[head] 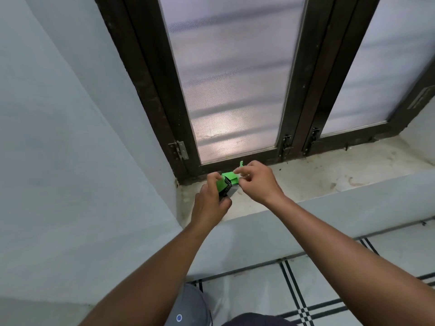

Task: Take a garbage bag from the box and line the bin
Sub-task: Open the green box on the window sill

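A small green box (pixel 226 184) with a dark inside stands on the window sill (pixel 324 175), close to the left corner. My left hand (pixel 210 203) wraps around its lower part and holds it. My right hand (pixel 255 181) is at the box's open top, its fingertips pinching a green flap (pixel 241 164) that sticks up. No garbage bag can be made out outside the box. A grey rounded object (pixel 188 307), possibly the bin, shows at the bottom edge between my forearms; most of it is hidden.
The dark-framed window (pixel 235 90) with frosted panes rises right behind the box. A pale wall closes the left side. Below the sill lies a tiled floor (pixel 317 290) with black lines.
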A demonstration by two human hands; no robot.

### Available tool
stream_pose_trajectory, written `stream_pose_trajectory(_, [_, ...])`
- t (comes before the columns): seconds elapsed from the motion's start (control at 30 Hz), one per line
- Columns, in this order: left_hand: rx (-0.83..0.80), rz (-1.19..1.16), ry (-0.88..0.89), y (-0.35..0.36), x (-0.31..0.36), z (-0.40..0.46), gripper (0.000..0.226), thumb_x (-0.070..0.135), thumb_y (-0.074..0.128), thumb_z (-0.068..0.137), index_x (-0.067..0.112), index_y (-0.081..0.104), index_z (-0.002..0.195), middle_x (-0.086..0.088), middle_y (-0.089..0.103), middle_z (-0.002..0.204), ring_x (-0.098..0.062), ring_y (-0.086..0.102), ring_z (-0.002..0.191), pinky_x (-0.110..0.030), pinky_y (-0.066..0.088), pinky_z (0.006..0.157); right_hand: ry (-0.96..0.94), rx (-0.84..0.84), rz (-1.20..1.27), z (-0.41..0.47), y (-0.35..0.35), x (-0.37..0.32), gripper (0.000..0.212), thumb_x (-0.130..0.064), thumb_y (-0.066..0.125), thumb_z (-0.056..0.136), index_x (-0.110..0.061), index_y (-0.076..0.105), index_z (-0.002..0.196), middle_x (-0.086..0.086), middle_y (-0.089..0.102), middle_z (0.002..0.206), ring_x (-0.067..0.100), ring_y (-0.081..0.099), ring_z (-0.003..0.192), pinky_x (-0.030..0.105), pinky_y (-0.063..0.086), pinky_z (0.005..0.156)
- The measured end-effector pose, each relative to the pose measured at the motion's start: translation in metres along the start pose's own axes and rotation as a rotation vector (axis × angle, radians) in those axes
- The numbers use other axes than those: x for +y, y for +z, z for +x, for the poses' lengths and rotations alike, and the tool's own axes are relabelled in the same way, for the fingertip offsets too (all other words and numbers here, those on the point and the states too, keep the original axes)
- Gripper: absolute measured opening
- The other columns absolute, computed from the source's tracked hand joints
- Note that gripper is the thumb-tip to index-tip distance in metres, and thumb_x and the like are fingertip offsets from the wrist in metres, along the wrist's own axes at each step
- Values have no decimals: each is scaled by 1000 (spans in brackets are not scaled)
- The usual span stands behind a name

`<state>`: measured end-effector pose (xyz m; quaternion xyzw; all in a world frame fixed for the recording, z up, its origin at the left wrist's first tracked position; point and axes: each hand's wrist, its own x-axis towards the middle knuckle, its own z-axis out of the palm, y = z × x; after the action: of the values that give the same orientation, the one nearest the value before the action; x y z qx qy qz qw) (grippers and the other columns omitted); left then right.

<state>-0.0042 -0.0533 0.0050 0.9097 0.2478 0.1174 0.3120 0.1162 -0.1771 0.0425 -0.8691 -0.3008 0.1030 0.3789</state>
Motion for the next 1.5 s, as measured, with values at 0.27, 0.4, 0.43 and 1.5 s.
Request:
stream_pose_trajectory(0.27, [-68, -42, -14, 3, 23, -3, 64, 16, 73, 83, 43, 34, 125, -1, 55, 114, -25, 58, 99, -50, 57, 88, 18, -173, 49, -4, -23, 19, 40, -36, 82, 83, -35, 72, 122, -9, 71, 121, 8, 68, 96, 36, 57, 93])
stream_pose_trajectory(0.4, [-104, -49, 2, 4, 28, -4, 62, 15, 74, 82, 43, 37, 124, 0, 57, 112, -25, 61, 97, -54, 58, 87, -136, -104, -106, -5, -34, 21, 38, -43, 84, 77, -32, 76, 113, -13, 71, 113, 4, 67, 86, 33, 59, 81])
stream_pose_trajectory(0.43, [-110, -49, 2, 4, 29, -4, 62, 16, 74, 82, 43, 37, 124, 1, 57, 112, -25, 61, 98, -55, 58, 88, -183, -65, -152, -5, -35, 20, 35, -43, 82, 78, -30, 77, 110, -12, 70, 111, 5, 67, 84, 32, 59, 78])
stream_pose_trajectory(1.5, [-1, 504, 343, -24, 60, 9, 65, 42, 70, 81, 46, 55, 144, 16, 64, 140, -16, 52, 124, -47, 32, 96, 429, -101, 710, -22, -21, 43, 34, -7, 54, 95, -21, 71, 122, 8, 73, 113, 28, 68, 107, 44, 58, 93])
